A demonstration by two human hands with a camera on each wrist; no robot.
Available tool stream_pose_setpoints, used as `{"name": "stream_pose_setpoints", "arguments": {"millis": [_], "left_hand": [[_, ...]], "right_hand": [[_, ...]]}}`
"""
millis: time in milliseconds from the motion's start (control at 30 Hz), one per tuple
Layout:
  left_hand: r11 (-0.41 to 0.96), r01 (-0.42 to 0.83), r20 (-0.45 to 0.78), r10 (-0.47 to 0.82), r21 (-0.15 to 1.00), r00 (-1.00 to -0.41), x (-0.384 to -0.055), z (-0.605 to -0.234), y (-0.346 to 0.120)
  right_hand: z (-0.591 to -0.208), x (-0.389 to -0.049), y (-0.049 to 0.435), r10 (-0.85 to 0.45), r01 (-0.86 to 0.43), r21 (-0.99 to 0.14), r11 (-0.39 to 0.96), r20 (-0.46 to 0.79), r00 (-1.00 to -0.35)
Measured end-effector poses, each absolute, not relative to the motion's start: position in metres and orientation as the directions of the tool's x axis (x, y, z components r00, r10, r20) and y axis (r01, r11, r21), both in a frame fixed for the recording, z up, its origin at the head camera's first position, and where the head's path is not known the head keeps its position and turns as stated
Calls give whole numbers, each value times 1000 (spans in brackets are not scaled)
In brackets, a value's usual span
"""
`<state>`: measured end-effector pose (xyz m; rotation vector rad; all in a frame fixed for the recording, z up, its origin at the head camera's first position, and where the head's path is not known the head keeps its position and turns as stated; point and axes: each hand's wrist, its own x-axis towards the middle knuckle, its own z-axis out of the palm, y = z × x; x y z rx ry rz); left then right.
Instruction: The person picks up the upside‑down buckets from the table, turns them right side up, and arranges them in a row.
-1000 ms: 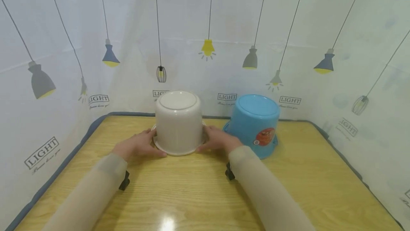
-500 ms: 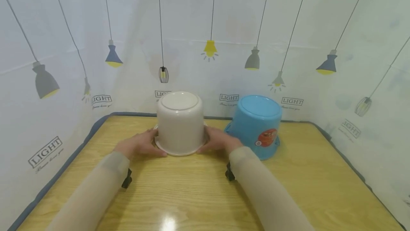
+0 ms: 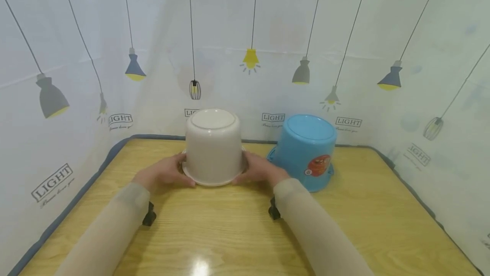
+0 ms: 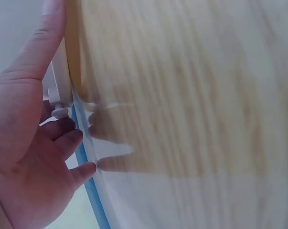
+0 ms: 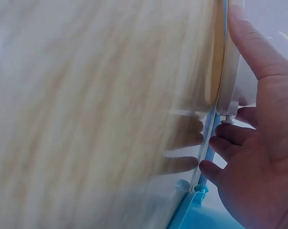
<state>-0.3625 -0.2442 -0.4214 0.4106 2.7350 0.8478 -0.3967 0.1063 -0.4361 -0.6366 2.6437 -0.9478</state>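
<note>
A white bucket (image 3: pixel 213 152) stands upside down near the back of the table, its flat bottom facing up. My left hand (image 3: pixel 165 172) grips its lower left side, and my right hand (image 3: pixel 261 168) grips the lower right side. Both thumbs lie along the front of the rim. In the left wrist view the other fingers curl beside the rim near a small white handle peg (image 4: pixel 60 112). A similar peg (image 5: pixel 228 119) shows by my right fingers. Just right of that hand, a blue bucket (image 3: pixel 294 157) with a round red sticker is also upside down.
The shiny wooden table (image 3: pixel 214 229) has a dark blue edging (image 3: pixel 111 152) along its back and sides. Behind it hangs a white sheet (image 3: pixel 222 21) printed with lamps. Black straps with small mounts sit at both wrists.
Both hands and the white bucket have shifted very slightly to the left. The grip looks the same, and the blue bucket stays in place.
</note>
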Motion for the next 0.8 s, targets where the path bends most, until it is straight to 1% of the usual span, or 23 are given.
{"name": "stream_pose_setpoints", "arguments": {"millis": [200,367,467,800], "left_hand": [[779,243,-75,347,577,-935,-366,-422,-253],[775,228,-67,328,590,-942,-365,-422,-258],[756,221,-66,330,617,-942,-364,-423,-260],[711,232,-18,325,664,-946,-358,-418,-263]], "right_hand": [[-433,-393,108,-491,-291,-716,634,-82,-867],[-432,-391,109,-467,-268,-732,627,-77,-881],[-430,-388,108,-449,-244,-746,620,-82,-890],[-427,-382,110,-436,-209,-831,516,-45,-899]]}}
